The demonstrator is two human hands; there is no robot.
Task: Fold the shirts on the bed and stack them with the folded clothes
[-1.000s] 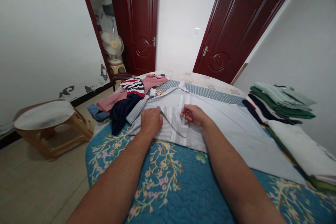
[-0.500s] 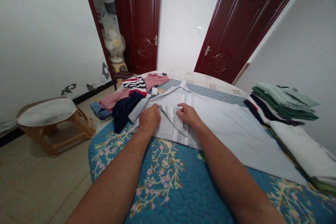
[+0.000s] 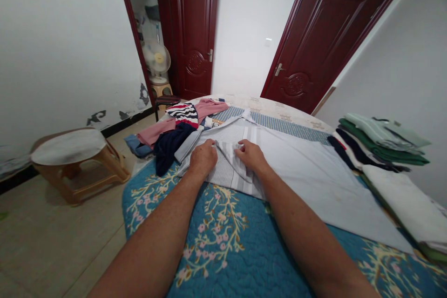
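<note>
A pale shirt (image 3: 296, 158) is spread across the table, its plain whitish part reaching far to the right. Toward the left it turns to grey stripes, with the collar (image 3: 247, 115) at the far side. My left hand (image 3: 203, 156) is closed on the striped cloth, knuckles up, hiding its fingertips. Just to the right, my right hand (image 3: 250, 152) pinches the same cloth between thumb and curled fingers. A raised fold of striped fabric runs between both hands, lifted slightly off the table.
A blue floral quilted cover (image 3: 216, 242) lies over the table's near side. Rumpled clothes (image 3: 165, 137) in pink, navy and stripes are heaped at left. Folded clothes (image 3: 382, 142) are stacked at right, beside a folded white garment (image 3: 401, 191). A stool (image 3: 78, 163) stands on the floor at left.
The view has shifted slightly, so everything sits a little further right. Both hands keep their hold on the shirt, with barely any movement against it.
</note>
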